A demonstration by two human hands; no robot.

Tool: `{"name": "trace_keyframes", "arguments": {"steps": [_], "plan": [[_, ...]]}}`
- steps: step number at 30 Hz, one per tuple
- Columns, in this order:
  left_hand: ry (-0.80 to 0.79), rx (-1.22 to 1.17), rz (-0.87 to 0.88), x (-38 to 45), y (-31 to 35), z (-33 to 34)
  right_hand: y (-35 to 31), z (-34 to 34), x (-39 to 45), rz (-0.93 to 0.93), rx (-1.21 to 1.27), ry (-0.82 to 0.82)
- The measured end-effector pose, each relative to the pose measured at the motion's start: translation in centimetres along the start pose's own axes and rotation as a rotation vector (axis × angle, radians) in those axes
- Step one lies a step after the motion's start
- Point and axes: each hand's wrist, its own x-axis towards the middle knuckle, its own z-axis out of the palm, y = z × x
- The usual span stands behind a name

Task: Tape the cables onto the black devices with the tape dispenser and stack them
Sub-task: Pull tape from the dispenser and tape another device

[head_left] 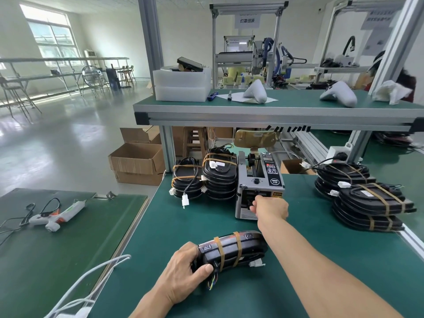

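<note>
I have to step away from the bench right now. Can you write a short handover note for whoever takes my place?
Left hand: its grip holds the black device lying on the green table; two tape strips already wrap it and its cable.
Right hand: reached to the outlet of the tape dispenser, fingers curled there; whether it has a strip yet cannot be seen.
Done: taped devices sit in the left stacks beside the dispenser and the right stacks near the table edge.
Left: take the next strip, finish this device if it needs more tape, then add it to a stack.
</note>
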Motion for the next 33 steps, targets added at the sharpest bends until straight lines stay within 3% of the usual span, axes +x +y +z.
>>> {"name": "trace_keyframes", "arguments": {"steps": [7, 11, 15, 18, 21, 25, 33], "plan": [[0.004, -0.011, 0.007, 0.0, 0.1, -0.1, -0.2, 0.0, -0.6, -0.004, 0.015, -0.002], [-0.001, -0.002, 0.004, 0.0, 0.2, -0.1, -0.2, -1.5, -2.6, -0.059, 0.002, -0.086], [0.0, 0.005, 0.006, 0.1, 0.2, 0.0, 1.2, -4.5, -6.2, -0.293, -0.05, -0.202], [0.004, -0.012, 0.007, 0.0, 0.3, 0.0, 2.7, -6.9, -10.5, -0.527, -0.052, -0.383], [0.005, -0.013, -0.001, 0.0, 0.4, -0.1, 4.7, -7.9, -13.8, -0.641, -0.177, -0.497], [0.024, -0.017, -0.02, -0.2, 0.4, -0.1, 5.7, -7.8, -15.7, -0.667, -0.351, -0.547], [0.028, -0.017, -0.033, -0.2, 0.3, -0.1, 5.9, -6.9, -16.0, -0.68, -0.404, -0.519]]}}
